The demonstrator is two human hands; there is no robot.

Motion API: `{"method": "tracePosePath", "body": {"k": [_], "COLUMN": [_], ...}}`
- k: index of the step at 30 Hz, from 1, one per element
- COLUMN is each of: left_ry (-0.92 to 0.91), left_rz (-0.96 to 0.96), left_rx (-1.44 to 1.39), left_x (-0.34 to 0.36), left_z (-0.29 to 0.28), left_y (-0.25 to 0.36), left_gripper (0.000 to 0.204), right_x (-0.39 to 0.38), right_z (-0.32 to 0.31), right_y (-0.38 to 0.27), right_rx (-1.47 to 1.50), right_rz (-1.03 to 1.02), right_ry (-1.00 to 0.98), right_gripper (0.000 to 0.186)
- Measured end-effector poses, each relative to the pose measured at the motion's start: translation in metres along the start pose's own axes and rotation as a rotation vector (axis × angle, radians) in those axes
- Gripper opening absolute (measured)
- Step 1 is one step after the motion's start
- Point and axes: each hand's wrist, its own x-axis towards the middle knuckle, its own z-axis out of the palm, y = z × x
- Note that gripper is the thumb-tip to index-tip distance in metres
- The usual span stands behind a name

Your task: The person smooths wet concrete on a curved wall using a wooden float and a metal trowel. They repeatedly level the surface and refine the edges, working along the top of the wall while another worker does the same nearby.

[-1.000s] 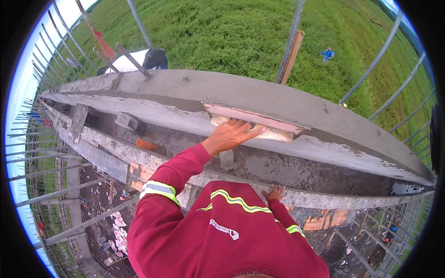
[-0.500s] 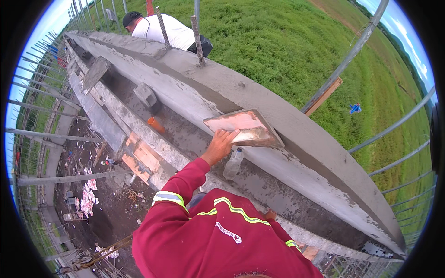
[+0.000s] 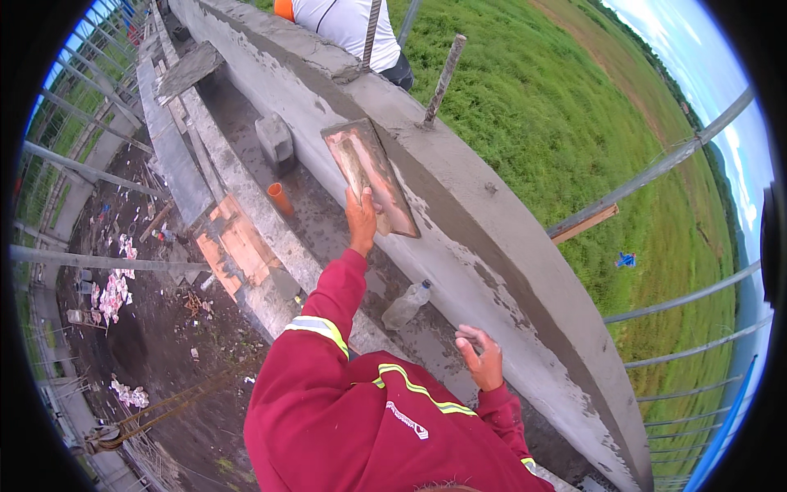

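Observation:
My left hand [image 3: 361, 220] grips the wooden handle of a plastering float [image 3: 395, 197], a rectangular board with pinkish, cement-stained patches. The board is tilted against the inner side of a curved concrete wall [image 3: 492, 238], beside a band of darker wet mortar. Whether its face touches the wall I cannot tell. My right hand [image 3: 481, 358] is raised over the channel near the wall's lower part. Its fingers are loosely bent and the thumb stands apart, with nothing held. Between the two hands stands a clear plastic bottle [image 3: 405, 308] on the channel floor.
An orange pipe stub [image 3: 279, 199] and a concrete block [image 3: 275, 141] sit in the channel. A mortar-covered board [image 3: 190, 69] lies farther off. Rebar [image 3: 445, 80] rises from the wall top. Beyond the wall is a co-worker in a white shirt [image 3: 338, 26]. Left, debris-strewn ground lies far below.
My left hand has moved left and turned the float more upright along the wall. My right hand has come up into view from beside my body. The view has shifted.

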Motion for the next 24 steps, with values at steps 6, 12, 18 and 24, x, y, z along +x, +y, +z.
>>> {"method": "tracePosePath", "body": {"k": [6,12,18,24], "left_ry": [-0.026,-0.045,0.038,0.08], "left_rz": [0.086,0.021,-0.14,-0.231], "left_rx": [-0.272,-0.258,-0.316,-0.336], "left_x": [-0.022,-0.032,0.015,-0.008], "left_z": [0.009,0.05,0.021,-0.071], "left_y": [0.046,0.059,0.009,-0.006], "left_gripper": [0.024,0.024,0.024,0.025], "right_x": [0.213,0.38,0.421,0.426], "right_z": [-0.041,0.005,0.03,0.028], "right_y": [-0.199,-0.283,-0.283,-0.288], "right_rx": [0.351,0.494,0.531,0.482], "right_rz": [-0.572,-0.519,-0.441,-0.416], "right_ry": [0.301,0.133,0.103,0.183], "right_gripper": [0.057,0.063,0.037,0.034]}}
